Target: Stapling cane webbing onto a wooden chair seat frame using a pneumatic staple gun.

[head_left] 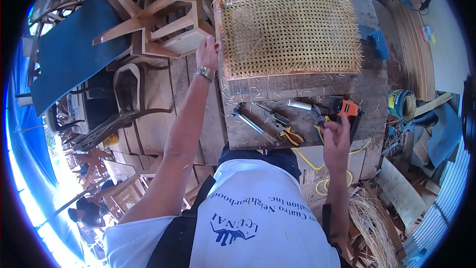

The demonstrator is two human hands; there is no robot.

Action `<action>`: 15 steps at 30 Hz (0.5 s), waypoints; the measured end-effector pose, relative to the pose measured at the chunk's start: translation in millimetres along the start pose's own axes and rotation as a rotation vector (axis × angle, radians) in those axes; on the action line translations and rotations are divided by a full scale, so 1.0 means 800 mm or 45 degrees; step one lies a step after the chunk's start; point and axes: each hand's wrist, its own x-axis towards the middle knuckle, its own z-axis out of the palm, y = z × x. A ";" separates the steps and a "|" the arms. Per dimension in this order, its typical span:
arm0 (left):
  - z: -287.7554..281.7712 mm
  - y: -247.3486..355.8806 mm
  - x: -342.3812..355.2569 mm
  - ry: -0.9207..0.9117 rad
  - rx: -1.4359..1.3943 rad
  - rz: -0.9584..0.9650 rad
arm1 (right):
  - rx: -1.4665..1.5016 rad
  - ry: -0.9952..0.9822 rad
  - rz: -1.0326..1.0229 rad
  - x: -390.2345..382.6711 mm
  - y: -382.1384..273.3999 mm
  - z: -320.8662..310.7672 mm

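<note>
- lying on bench (297, 87): cane panel (292, 34), weave apparently complete; ragged edges left untrimmed.
- left hand (207, 55): fingers loosely curled, hold unclear.
- right hand (337, 143): fingers part-open, seemingly empty, by orange tool (350, 108).

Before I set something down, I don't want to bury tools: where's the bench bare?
The workbench is barest at right, between the woven panel and edge, short of the blue scrap. Crowded in front: hammer, pliers and an orange tool by the right hand. Between these and the panel, there's room among clippings.
</note>
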 end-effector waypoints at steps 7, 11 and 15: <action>0.008 -0.017 0.013 -0.151 0.481 0.230 | -0.675 -0.035 0.170 -0.017 0.054 0.004; 0.004 -0.010 0.000 -0.241 0.337 0.243 | -0.787 -0.013 0.117 0.002 0.041 0.014; -0.010 -0.011 -0.001 -0.354 0.289 0.223 | -0.759 0.045 0.260 0.013 0.018 0.025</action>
